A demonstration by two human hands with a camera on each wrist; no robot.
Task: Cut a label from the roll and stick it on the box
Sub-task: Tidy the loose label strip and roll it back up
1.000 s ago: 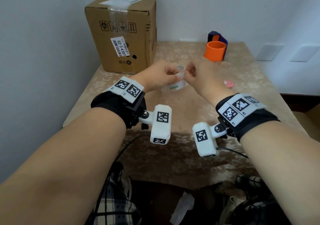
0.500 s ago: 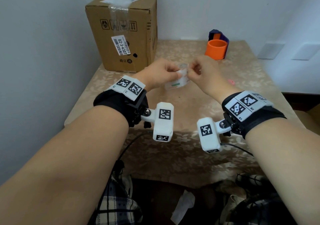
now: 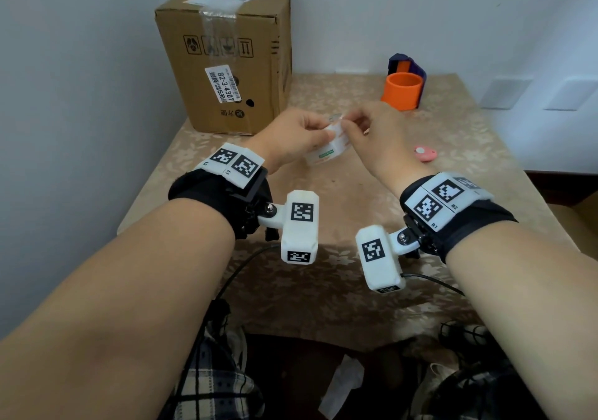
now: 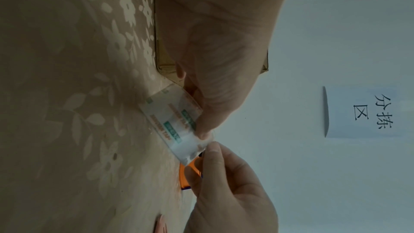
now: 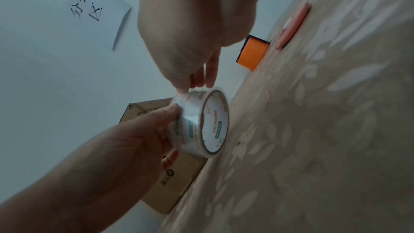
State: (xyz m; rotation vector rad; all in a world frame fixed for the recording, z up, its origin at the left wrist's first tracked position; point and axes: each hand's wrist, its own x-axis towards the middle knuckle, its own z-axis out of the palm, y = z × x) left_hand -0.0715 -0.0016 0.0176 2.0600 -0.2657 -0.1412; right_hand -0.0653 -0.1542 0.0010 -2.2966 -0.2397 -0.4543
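The desk [image 3: 372, 193] with its beige flowery cloth is carrying everything here, and both hands are hovering above the middle of it. The cardboard box [image 3: 226, 53] is sitting upright beyond the left grip and a bit off to its left, against the wall, well apart from the roll. It's sealed with clear tape on top and is wearing a white printed sticker [image 3: 224, 84] on the face turned toward the person.

The left hand [image 3: 291, 138] is holding the roll [image 3: 326, 154] up off the desk, thumb and fingers curled round its outer band, so that grip is wrapped on the roll. The right wrist view is showing it best: a clear roll [image 5: 201, 121] with a white core and green and orange print, turned on edge, with the left thumb [image 5: 165, 112] pressing on its outer face.

The right hand [image 3: 378, 138] is sitting just beside the left grip, its fingertips [image 4: 212, 150] pinched narrow on the top edge of the roll, right next to the left thumb tip. Can't tell if a loose end is actually lifted.

Beyond the right grip, an orange cup [image 3: 403, 91] is standing in front of a purple thing [image 3: 407, 65]. Just right of that grip, a small pink object [image 3: 424, 153] is lying flat on the desk.
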